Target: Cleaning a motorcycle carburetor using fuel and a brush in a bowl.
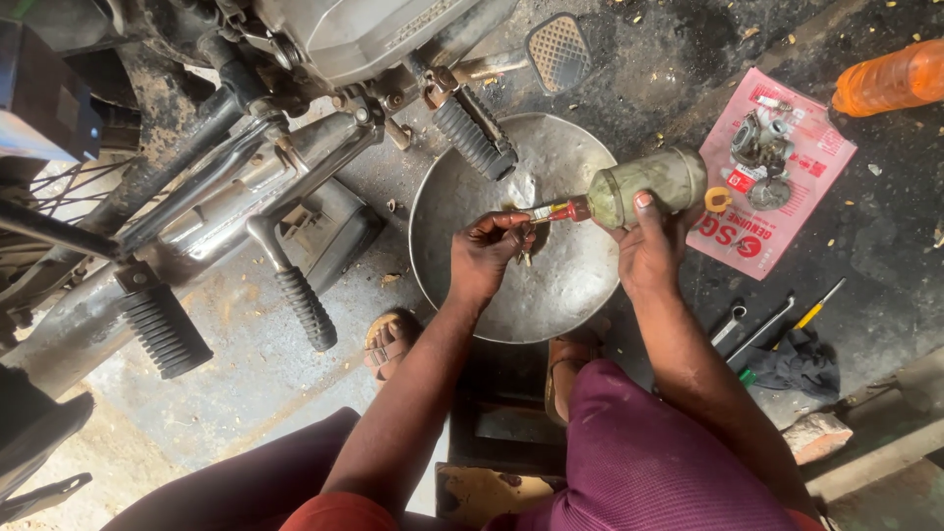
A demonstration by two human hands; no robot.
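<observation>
My right hand [646, 246] grips a grimy greenish plastic bottle [649, 182] with a red nozzle, tipped on its side over a round metal basin [575, 285]. The nozzle points left at my left hand [487, 251], which pinches a small dark part over the basin's middle. The part is mostly hidden by my fingers. Both forearms reach in from the bottom of the view.
A motorcycle's underside with rubber footpegs [477, 133] and a kick lever [295, 285] fills the upper left. At right, carburettor parts [762, 157] lie on a pink packet, beside an orange bottle [890, 79], spanners [757, 324], a screwdriver and a dark rag. My sandalled feet flank the basin.
</observation>
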